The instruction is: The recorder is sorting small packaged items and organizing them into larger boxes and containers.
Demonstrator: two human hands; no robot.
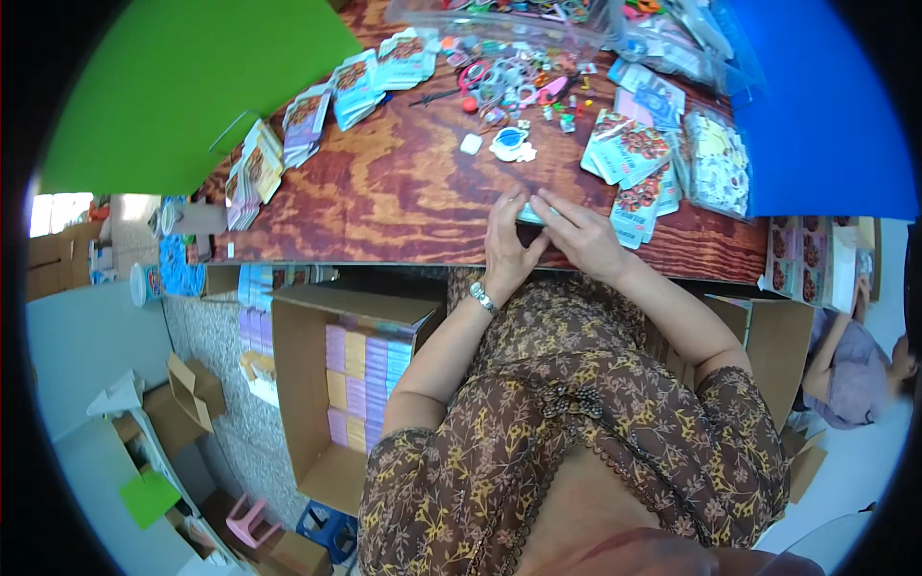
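At the table's front edge my left hand (510,242) and my right hand (582,233) meet, fingers bent round a small pale green-and-white packet (529,214). Fingers cover most of it, so its full shape is hidden. Just beyond lie a white die-cut sticker with a blue oval (512,144) and a small white square piece (471,144). To the right of my hands, printed pouches with food pictures (626,154) overlap in a loose pile. Farther back is a heap of small colourful trinkets (519,84).
Stacks of printed packets (305,120) line the table's left side. A clear bag of white pieces (718,163) and a clear plastic bin (509,29) stand right and back. Below the table sits a cardboard box of packed packets (312,461). Another person (850,370) is at the right.
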